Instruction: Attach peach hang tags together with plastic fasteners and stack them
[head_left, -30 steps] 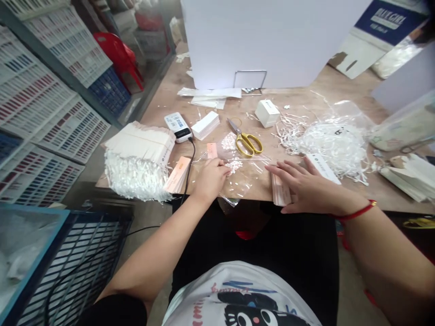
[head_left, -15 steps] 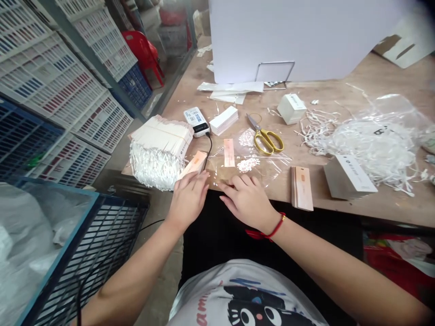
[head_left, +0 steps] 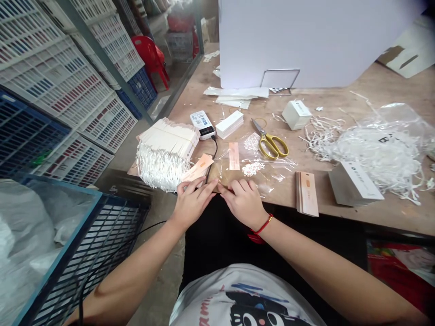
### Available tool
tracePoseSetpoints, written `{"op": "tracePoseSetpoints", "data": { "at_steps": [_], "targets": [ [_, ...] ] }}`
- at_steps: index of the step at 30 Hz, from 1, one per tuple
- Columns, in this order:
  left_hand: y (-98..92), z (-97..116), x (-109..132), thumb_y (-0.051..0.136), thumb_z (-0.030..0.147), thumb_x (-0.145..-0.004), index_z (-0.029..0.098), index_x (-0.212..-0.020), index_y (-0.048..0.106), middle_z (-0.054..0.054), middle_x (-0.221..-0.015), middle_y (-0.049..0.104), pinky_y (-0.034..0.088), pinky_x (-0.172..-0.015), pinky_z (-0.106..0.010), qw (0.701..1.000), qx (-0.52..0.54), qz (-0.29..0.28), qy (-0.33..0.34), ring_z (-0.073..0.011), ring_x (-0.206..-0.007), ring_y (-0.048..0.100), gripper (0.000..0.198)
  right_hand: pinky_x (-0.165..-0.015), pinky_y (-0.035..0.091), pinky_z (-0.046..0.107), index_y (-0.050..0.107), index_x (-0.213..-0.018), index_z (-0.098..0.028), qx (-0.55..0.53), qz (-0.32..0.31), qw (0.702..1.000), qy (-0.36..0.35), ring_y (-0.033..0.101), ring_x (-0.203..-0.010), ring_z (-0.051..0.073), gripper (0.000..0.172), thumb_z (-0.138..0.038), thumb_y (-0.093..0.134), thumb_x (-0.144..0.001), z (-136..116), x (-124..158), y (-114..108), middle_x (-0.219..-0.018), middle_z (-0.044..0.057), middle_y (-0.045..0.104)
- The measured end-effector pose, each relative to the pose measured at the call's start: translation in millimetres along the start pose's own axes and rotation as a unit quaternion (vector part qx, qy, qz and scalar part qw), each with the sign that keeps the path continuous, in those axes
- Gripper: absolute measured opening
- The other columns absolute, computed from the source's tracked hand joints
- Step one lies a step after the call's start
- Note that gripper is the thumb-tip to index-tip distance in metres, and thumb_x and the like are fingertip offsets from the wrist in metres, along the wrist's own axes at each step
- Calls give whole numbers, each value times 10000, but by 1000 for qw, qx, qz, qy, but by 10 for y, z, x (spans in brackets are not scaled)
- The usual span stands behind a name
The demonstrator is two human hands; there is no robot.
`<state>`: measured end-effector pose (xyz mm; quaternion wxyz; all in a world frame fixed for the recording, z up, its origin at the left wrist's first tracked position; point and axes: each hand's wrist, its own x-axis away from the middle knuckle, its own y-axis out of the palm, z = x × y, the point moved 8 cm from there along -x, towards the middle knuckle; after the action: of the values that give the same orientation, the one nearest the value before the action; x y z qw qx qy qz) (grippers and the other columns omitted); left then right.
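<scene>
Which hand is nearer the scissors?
Right. The right hand is in front of the scissors, not touching them; the left hand lies farther off, in front and to their left.

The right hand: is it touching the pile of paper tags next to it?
Apart. The head view shows the right hand at the table's near edge, with the wooden table showing between it and the pile of paper tags.

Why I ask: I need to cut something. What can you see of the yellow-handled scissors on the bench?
The scissors have steel blades, nearly closed, and two gold-yellow loop handles. They lie flat on the wooden bench, tips pointing away and left. A clear plastic bag reaches under or beside the handles; no hand touches them.
</scene>
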<state>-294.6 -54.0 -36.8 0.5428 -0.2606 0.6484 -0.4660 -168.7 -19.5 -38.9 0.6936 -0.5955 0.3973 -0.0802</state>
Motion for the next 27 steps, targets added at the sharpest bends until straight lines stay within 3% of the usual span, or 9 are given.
{"op": "tracePoseSetpoints", "data": {
  "at_steps": [4,7,12,17,20,23,25,27],
  "targets": [
    [-2,-101,41,634,240,-966,374,-1281,669,30,-1035,797,323,-912,-400,997,29,58,30,-178,-1058,686,344,-731,236,392,762,-1020,-297,-8,66,998,11,479,-820,197,185,-330,581,-1003,11,24,-47,-857,24,695],
    [66,-236,60,616,241,-975,433,-1186,715,53,-976,802,322,-878,-403,997,66,38,28,-166,-972,699,301,-731,232,398,753,-883,-279,-11,77,996,36,511,-821,186,223,-313,571,-1005,2,45,-8,-886,10,731],
    [23,-344,11,587,281,-981,411,-1020,778,38,-923,802,334,-898,-431,992,127,3,-21,-179,-919,692,234,-736,235,395,754,-884,-286,-36,86,994,55,560,-826,171,223,-270,567,-1003,-36,93,94,-945,-15,767],
    [-88,-217,-441,581,309,-981,303,-1016,771,6,-959,793,441,-929,-377,979,190,2,-67,-187,-949,689,194,-778,286,377,771,-896,-286,-86,84,985,125,593,-850,188,217,-310,581,-997,112,179,-82,-935,-6,783],
    [115,-101,-805,569,257,-973,243,-981,761,-15,-985,785,502,-881,-322,970,229,-71,-42,-189,-948,700,193,-800,296,383,772,-881,-272,-72,69,974,204,589,-879,218,228,-339,583,-989,415,208,-265,-932,10,785],
    [368,-4,-1027,544,194,-962,220,-1061,755,-47,-1025,778,513,-873,-329,967,202,-151,4,-213,-968,704,235,-800,274,397,750,-851,-249,-34,32,967,252,573,-886,244,214,-313,586,-973,756,150,-344,-852,17,773],
    [454,25,-1093,532,154,-949,221,-1116,749,-60,-1064,774,515,-878,-339,966,190,-173,21,-223,-977,708,281,-793,263,400,732,-839,-243,-21,7,966,256,557,-907,256,190,-267,586,-957,907,80,-334,-836,22,762],
    [454,4,-1122,546,133,-931,233,-1123,747,-45,-1076,777,517,-889,-337,964,205,-169,10,-216,-971,714,295,-800,269,403,737,-874,-235,-21,-3,972,236,539,-959,268,193,-258,568,-962,925,5,-314,-940,46,757]
  ]
}}
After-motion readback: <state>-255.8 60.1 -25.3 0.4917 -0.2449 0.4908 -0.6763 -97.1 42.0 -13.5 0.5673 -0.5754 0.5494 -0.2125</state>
